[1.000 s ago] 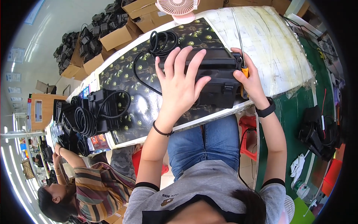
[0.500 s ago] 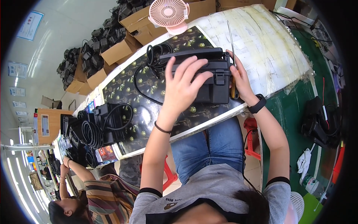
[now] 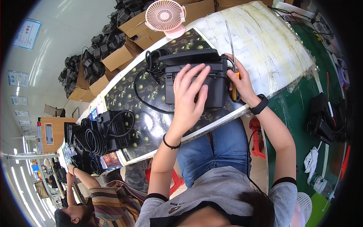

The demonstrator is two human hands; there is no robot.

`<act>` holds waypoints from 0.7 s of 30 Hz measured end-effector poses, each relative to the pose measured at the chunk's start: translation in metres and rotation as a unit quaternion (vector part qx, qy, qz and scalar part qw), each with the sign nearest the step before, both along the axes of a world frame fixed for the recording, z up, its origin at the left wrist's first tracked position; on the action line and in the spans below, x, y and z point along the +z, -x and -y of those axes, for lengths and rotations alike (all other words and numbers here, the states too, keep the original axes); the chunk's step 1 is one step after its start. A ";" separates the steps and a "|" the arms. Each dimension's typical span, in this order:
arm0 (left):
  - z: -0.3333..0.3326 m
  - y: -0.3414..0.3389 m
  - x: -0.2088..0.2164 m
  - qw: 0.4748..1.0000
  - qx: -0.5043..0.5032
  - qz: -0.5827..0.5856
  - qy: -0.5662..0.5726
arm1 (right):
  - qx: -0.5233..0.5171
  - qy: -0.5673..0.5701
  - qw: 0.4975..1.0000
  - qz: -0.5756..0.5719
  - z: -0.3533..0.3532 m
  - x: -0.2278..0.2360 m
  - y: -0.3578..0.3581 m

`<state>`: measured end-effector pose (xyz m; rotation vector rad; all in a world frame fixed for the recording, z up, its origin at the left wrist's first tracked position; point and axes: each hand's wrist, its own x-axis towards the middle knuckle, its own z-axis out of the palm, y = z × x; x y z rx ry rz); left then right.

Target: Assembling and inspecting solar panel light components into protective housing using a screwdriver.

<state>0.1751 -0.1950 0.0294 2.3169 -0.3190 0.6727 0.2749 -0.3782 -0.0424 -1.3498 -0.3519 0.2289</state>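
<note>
The left hand (image 3: 188,106) lies across the front of a black, rectangular plastic box (image 3: 216,92), its fingers loosely spread; how firmly they press, I cannot quite tell. The box sits near the desk's (image 3: 261,45) front edge on a dark, glossy patterned sheet (image 3: 149,125), its flat black lid (image 3: 189,56) tilted up. At the box's right end, the right hand (image 3: 245,85) holds a yellow-handled screwdriver (image 3: 235,92) with a long metal shaft, which points away from the person. Behind the box's left side lies a coiled black cable (image 3: 149,56).
</note>
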 end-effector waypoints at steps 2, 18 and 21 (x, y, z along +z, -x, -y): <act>-0.004 -0.004 0.005 0.998 0.021 0.046 -0.034 | 0.016 0.022 1.000 -0.001 0.000 -0.001 -0.001; -0.018 -0.048 0.049 0.989 -0.043 0.062 0.124 | 0.064 0.033 0.997 -0.001 0.000 0.005 0.003; -0.013 -0.069 0.059 0.991 -0.064 0.101 0.063 | 0.071 0.017 0.997 -0.011 0.001 0.002 0.002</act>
